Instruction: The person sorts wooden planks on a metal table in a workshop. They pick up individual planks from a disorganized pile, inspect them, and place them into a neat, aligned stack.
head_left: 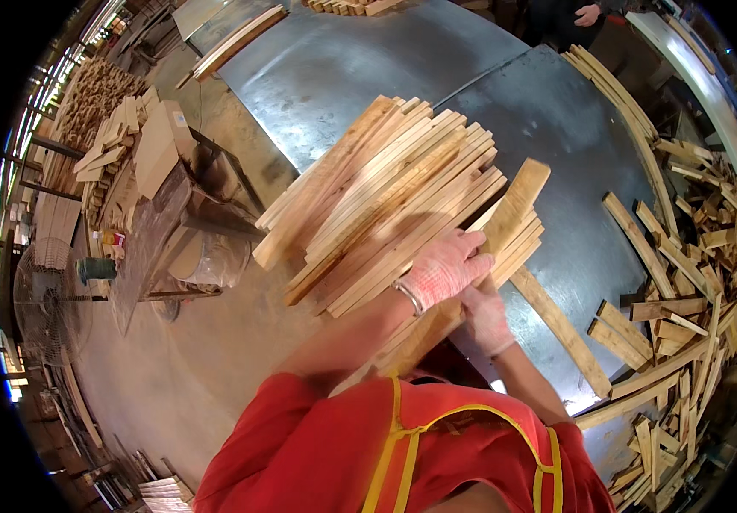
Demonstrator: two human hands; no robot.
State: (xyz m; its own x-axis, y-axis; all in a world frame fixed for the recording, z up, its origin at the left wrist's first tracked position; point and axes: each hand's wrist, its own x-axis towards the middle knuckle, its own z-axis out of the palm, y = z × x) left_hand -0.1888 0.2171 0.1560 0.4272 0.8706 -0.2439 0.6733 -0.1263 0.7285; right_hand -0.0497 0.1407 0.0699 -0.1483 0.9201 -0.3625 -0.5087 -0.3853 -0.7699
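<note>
A wooden plank [515,203] slants from beside the stack back toward my body. My left hand [441,272], in a pale pink-and-white work glove, closes over its left edge. My right hand [487,321], gloved too, grips the same plank from the right, a little nearer to me; some of its fingers are hidden. Left of and beneath the plank lies a wide pile of light wooden slats [394,201], side by side with uneven ends, jutting past the table's left edge. One loose slat [561,332] rests right of my hands on the grey metal table [556,120].
A jumbled heap of offcuts [693,342] fills the right side. Long strips [620,107] lie along the table's right edge. To the left stand a cardboard piece [161,147], a floor fan [46,291] and stacked wood [112,137]. Another person's hand [588,15] shows at the far side.
</note>
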